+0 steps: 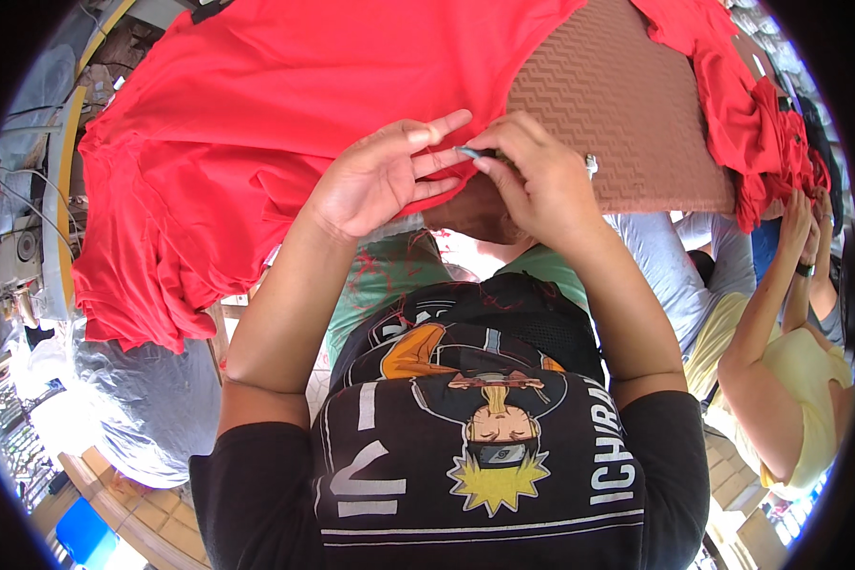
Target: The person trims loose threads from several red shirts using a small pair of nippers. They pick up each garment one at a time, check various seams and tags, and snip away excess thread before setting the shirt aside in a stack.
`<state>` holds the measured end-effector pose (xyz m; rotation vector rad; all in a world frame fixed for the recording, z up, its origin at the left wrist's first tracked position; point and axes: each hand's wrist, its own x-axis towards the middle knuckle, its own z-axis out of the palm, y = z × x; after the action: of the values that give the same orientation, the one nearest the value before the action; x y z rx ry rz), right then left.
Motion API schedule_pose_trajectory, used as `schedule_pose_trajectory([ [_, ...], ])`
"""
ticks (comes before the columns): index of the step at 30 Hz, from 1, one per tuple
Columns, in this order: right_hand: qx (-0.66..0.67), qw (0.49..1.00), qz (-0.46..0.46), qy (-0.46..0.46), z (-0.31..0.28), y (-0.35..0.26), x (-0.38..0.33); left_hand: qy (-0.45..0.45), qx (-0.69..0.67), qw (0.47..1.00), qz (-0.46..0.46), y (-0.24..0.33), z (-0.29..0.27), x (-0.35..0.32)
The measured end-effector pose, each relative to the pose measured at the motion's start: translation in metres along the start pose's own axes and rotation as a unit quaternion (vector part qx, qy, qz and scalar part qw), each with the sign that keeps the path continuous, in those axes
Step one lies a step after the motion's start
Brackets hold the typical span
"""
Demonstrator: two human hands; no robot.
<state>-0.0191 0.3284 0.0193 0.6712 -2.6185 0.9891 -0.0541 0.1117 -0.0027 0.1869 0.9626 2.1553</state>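
Over the near edge of the worktop (627, 114), the right hand (547, 179) pinches a small blue-grey piece (469, 152) beside the spread-fingered left hand (369, 185); a light, steady pinch, clear of the red cloth (256, 95), should suit.

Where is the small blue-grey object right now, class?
In the head view, the small blue-grey object is above and slightly right of centre, pinched in the right hand, beside the open left hand, near red cloth.

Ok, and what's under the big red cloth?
A brown cover shows along the right edge of the big red cloth and seems to run beneath it. How far it goes, and whatever else lies under there, is hidden.
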Motion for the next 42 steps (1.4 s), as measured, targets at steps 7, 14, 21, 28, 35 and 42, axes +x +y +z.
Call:
schedule_pose_trajectory([
  [7, 0.023, 0.982, 0.084, 0.167, -0.048, 0.019, 0.001, -0.095, 0.723, 0.653, 0.205, 0.042, 0.099, -0.036],
  [14, 0.056, 0.972, 0.143, 0.176, -0.062, 0.019, -0.010, 0.020, 0.634, 0.730, 0.254, 0.054, 0.117, -0.049],
  [21, 0.088, 0.979, 0.142, 0.118, -0.052, 0.029, -0.014, 0.013, 0.608, 0.759, 0.231, 0.052, 0.128, -0.053],
  [28, 0.032, 0.992, 0.122, -0.002, -0.024, 0.026, -0.011, 0.007, 0.681, 0.690, 0.247, 0.053, 0.133, -0.054],
  [35, 0.023, 0.992, 0.127, 0.011, -0.003, 0.042, -0.013, 0.037, 0.651, 0.714, 0.255, 0.033, 0.101, -0.031],
  [42, 0.094, 0.975, 0.201, 0.013, -0.014, 0.036, -0.016, 0.128, 0.742, 0.608, 0.251, -0.038, 0.046, 0.020],
])
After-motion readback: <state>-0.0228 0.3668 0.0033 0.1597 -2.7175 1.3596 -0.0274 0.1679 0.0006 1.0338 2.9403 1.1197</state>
